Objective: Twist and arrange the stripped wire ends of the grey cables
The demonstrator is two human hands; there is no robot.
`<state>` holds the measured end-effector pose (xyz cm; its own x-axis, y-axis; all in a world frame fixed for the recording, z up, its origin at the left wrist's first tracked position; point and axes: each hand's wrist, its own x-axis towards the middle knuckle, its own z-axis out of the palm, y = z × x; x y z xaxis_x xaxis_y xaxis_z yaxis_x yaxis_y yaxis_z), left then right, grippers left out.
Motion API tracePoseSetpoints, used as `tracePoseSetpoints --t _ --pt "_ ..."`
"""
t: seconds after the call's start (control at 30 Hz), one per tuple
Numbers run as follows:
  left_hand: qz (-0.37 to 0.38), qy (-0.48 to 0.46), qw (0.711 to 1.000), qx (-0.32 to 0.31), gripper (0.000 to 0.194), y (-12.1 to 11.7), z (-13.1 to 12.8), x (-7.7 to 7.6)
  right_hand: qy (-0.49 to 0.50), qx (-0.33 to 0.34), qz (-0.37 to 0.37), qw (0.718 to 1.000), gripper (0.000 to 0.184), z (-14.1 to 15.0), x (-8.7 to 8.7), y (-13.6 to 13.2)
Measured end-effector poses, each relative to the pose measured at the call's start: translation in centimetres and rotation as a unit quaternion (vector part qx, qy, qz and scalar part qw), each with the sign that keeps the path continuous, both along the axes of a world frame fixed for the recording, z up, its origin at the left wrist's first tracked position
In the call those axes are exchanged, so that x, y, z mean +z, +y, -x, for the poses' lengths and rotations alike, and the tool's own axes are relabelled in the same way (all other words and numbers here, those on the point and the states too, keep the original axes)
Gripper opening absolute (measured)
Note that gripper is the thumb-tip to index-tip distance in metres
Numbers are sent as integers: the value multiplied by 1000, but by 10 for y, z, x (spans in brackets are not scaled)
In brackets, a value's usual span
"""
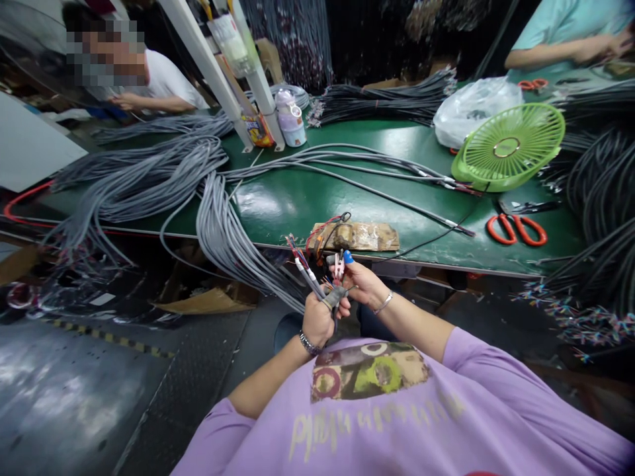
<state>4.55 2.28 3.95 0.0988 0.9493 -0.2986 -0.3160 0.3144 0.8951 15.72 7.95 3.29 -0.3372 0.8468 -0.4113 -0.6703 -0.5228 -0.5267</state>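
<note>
Close to my body, at the bench's front edge, my left hand (317, 322) is closed around grey cables (313, 284) whose cut ends show thin coloured wires (294, 246). A grey wrapping lies over its thumb side; whether it is tape or a finger cover I cannot tell. My right hand (366, 283), with a blue cover on the thumb tip, pinches thin reddish and pale wire ends (338, 268) just above the left hand. Just beyond my hands is a worn wooden block (372, 237) with a brown lump and red and black leads on it.
Long grey cable bundles (149, 175) cover the green bench (278, 205) at left. To the right are orange-handled scissors (516, 229), a green fan (510, 147), a plastic bag (476, 109) and black cables (605, 198). A bottle (292, 122) stands by the white posts. Two people sit opposite.
</note>
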Motion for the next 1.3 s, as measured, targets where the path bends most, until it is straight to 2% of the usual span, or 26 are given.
tracePoseSetpoints --t 0.2,0.5,0.83,1.03,1.17,1.3 --pt "-1 0 1000 -4 30 1 -1 -1 18 2 7 1000 41 1 0 -1" --pt "-31 4 999 -8 30 -7 3 6 32 -11 15 999 33 1 -6 1" --pt "-22 4 1000 2 31 1 -1 2 32 -18 -14 999 36 2 -6 2" --pt "-45 16 999 1 30 -5 1 2 28 -21 -5 999 37 2 -7 2" --pt "-65 33 997 9 29 -8 5 -1 23 35 -20 999 37 -8 -4 -2" --pt "-49 50 997 25 28 -7 8 -10 -25 105 -87 990 35 -18 2 -13"
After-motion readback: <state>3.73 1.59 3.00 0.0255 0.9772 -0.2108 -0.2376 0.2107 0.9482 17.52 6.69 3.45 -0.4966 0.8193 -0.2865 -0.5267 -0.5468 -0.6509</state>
